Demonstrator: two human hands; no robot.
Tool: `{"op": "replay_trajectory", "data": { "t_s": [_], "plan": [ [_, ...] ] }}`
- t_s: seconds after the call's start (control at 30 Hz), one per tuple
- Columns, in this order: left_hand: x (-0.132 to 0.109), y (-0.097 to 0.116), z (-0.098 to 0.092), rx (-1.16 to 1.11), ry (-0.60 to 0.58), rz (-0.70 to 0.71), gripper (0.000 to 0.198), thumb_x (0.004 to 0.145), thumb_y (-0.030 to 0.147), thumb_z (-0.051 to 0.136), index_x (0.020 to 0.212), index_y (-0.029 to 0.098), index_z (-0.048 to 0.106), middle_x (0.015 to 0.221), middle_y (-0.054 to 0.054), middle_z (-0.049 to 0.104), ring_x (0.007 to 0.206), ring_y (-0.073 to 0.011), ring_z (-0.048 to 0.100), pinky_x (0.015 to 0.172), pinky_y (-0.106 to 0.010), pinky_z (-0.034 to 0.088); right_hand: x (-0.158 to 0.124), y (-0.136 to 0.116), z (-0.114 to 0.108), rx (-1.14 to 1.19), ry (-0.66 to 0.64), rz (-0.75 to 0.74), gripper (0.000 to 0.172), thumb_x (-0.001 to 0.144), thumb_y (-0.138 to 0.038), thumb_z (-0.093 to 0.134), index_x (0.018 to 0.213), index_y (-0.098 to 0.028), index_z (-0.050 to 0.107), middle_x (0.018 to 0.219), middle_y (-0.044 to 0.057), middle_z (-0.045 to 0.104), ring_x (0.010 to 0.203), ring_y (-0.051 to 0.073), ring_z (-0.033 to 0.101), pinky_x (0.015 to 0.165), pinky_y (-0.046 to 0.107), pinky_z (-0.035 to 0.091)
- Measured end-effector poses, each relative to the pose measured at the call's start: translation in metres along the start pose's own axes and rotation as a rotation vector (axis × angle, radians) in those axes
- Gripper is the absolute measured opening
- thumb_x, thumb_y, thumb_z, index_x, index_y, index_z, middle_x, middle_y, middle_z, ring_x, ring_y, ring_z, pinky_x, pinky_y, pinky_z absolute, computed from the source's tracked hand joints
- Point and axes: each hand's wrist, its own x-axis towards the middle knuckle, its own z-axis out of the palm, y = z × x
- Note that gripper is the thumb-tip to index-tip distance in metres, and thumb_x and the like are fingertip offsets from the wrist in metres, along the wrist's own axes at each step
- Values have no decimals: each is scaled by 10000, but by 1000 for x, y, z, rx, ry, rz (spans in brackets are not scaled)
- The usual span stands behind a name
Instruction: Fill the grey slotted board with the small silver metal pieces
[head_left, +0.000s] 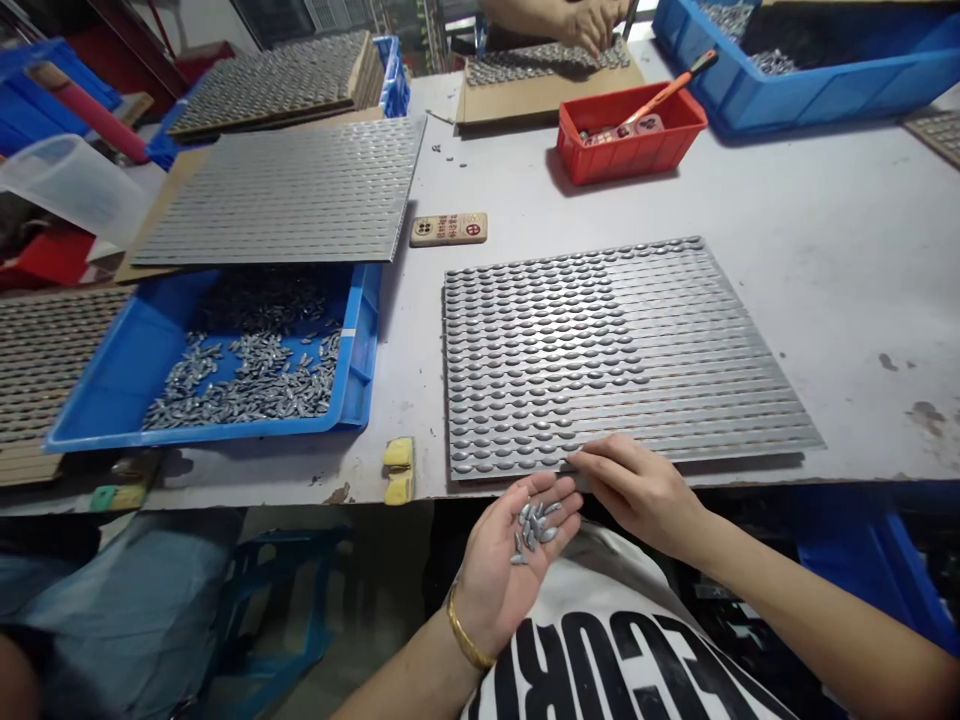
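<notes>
My left hand (517,560) lies palm up just off the table's front edge, its fingers gently curled around a small heap of grey, spindle-shaped metal pieces (535,526). My right hand (645,490) is closed in a pinch at the near edge of a grooved grey board (720,350). Its fingertips touch the front row, at a small metal piece there; they partly hide it. Rows of the same pieces (525,330) fill the board's left part and run further right in the upper rows. Bare grooves make up the right part.
Left, a blue tray (360,370) holds many loose pieces, with another grooved board (285,190) over its back. A wooden domino-like block (448,229), a red bin (630,150) with an orange-handled tool, and a large blue bin (840,95) stand behind. Another person's hand (596,25) works at the back.
</notes>
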Motion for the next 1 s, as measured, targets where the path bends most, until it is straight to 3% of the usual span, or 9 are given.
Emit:
{"op": "replay_trajectory", "data": {
  "t_s": [0.13,0.27,0.47,0.67,0.83,1.0],
  "plan": [
    [2,6,16,-8,-101,36,262,896,242,488,1055,92,632,1052,-139,679,994,-219,638,1019,-410,405,8,-14,-9,94,50,-102,402,852,-111,569,1245,-194,547,1103,106,631,940,207,581,781,363,528],
    [7,6,34,-5,-82,35,294,882,253,513,1097,89,630,1106,-145,661,1078,-226,595,1010,-374,412,13,-22,-15,42,28,-172,419,859,-99,540,1270,-177,534,1049,97,665,905,206,588,775,371,529],
    [17,2,49,36,-78,35,306,878,273,527,1111,99,623,1197,-160,627,1193,-253,531,1013,-374,408,11,-10,-29,-93,-97,-141,340,898,-130,487,1229,-141,564,975,110,638,814,192,578,700,337,501],
    [23,4,60,62,-72,38,314,887,277,521,1136,117,625,1225,-150,619,1221,-244,506,1012,-362,402,17,3,-38,-53,-138,-83,169,899,-149,507,1010,-173,632,927,76,625,760,160,543,642,285,447],
    [26,9,68,131,-120,20,294,898,268,505,1112,133,654,1254,-126,605,1242,-255,477,994,-362,406,34,11,-46,40,-319,-2,127,914,-156,474,943,-163,597,874,57,594,758,156,528,629,267,428],
    [28,12,69,164,-160,36,299,913,271,488,1116,129,654,1234,-126,611,1230,-261,478,982,-366,411,44,19,-50,58,-441,-76,124,894,-117,474,949,-165,573,928,59,587,790,160,529,646,270,425]
  ]
}}
